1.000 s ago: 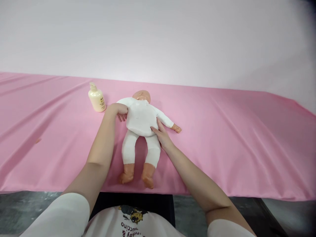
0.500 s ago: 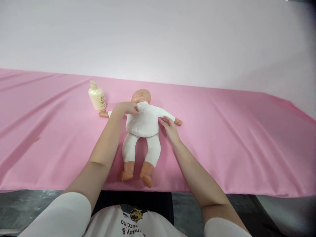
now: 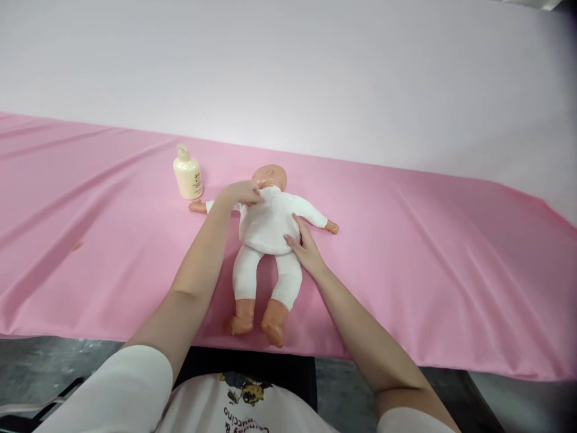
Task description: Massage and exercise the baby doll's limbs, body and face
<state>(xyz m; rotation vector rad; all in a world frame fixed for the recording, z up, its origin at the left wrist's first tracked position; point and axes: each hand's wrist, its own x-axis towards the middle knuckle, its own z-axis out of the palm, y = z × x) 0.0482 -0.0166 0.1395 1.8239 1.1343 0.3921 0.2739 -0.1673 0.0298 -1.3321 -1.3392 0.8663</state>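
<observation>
Pink cloth (image 3: 428, 264) covers the long table in front of me, hanging over its near edge just past my white shirt, and a pale wall rises behind it. Nearest to me on that cloth are the bare feet of the baby doll (image 3: 267, 224), which lies on its back with its legs pointing at me and its head away, dressed in a white one-piece. My right hand (image 3: 305, 248) lies against the doll's side at its waist, on my right of the body, fingers spread loosely and flat on the fabric, holding nothing, only pressing lightly. Farther along the doll, my left hand (image 3: 238, 193) sits at its shoulder and collar, just short of the head, fingers curled down and bunched on the white cloth there; whether they actually pinch the fabric or only rest on it I cannot tell. The doll's arms are flung out to either side, one small hand poking out past my left wrist. Beyond that hand, just beside it and on the far left of the doll's head, stands a cream pump bottle (image 3: 188, 174), upright and untouched. I judge I am smoothing or adjusting the garment on the torso; any next move calls for steadying the body with the right palm while the left works gently at the neckline.
</observation>
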